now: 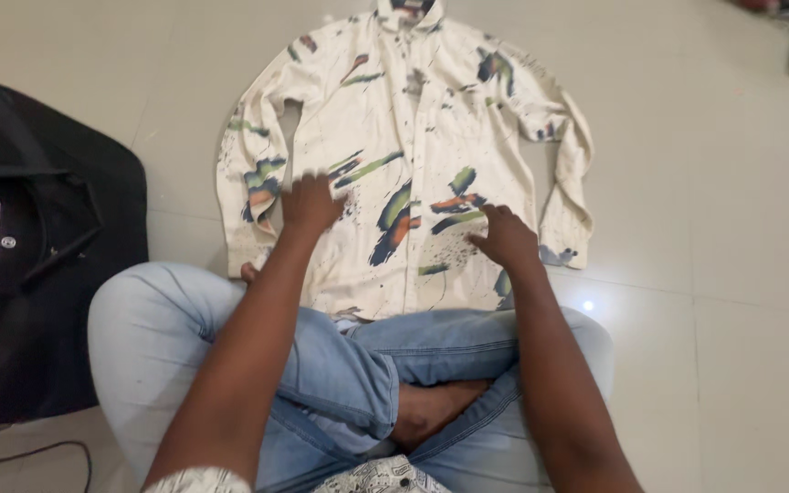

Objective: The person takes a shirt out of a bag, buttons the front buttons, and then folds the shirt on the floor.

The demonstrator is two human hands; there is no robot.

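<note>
A cream long-sleeved shirt (413,155) with colourful brush-stroke print lies flat, front up, on the tiled floor (732,274). Both hands press on its lower half: left hand (310,203) and right hand (504,237), fingers spread apart, palms down, gripping nothing. This looks like smoothing the fabric. A black garment (29,246) lies well left of the left fingers.

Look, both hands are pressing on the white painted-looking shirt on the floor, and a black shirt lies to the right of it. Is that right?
Not quite. The black garment lies to the left of the white shirt, not the right. The rest holds: in the head view, the left hand and right hand both rest flat on the white shirt, which is spread on the tiled floor.
</note>
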